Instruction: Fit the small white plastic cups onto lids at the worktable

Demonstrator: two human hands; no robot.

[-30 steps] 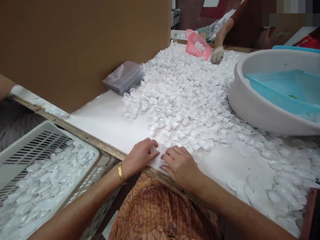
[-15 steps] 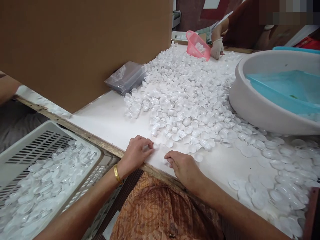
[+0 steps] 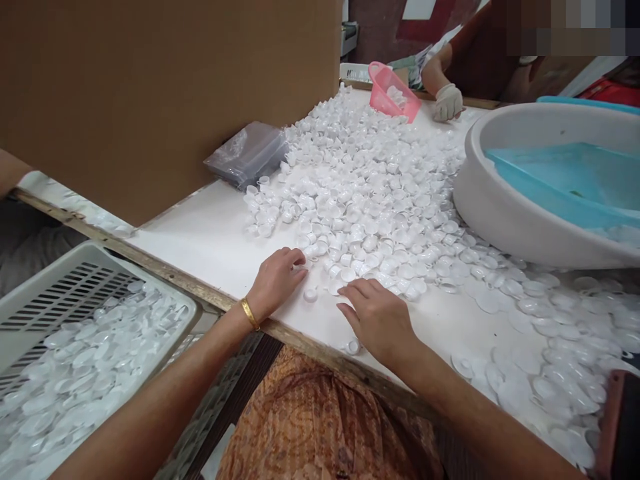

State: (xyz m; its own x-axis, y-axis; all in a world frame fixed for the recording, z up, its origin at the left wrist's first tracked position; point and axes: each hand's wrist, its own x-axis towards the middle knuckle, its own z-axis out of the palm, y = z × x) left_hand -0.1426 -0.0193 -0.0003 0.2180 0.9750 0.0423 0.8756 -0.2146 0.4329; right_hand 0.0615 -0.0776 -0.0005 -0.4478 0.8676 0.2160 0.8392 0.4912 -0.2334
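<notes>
Small white plastic caps (image 3: 375, 220) cover much of the white table (image 3: 185, 233) in a wide, loose pile. At the pile's near edge is my left hand (image 3: 277, 281), its thumb apart from its curled fingers and no cap visible in it. Facing it from the right, my right hand (image 3: 379, 319) has its fingers and thumb spread near the closest caps. Between the two hands lies a single loose cap (image 3: 310, 295). Another small cap (image 3: 353, 346) rests below my right thumb, by the table's wooden edge.
A slotted crate (image 3: 193, 313) of white pieces stands at lower left. A cardboard sheet (image 3: 165, 100) rises behind a plastic-wrapped pack (image 3: 249, 153). A large grey tub (image 3: 465, 200) is at right. Beyond, a co-worker's gloved hand (image 3: 449, 103) is near a pink scoop (image 3: 383, 100).
Both hands have moved forward toward the pile, and their fingers have parted. A small cap now shows below my right hand. The co-worker's gloved hand has shifted right.
</notes>
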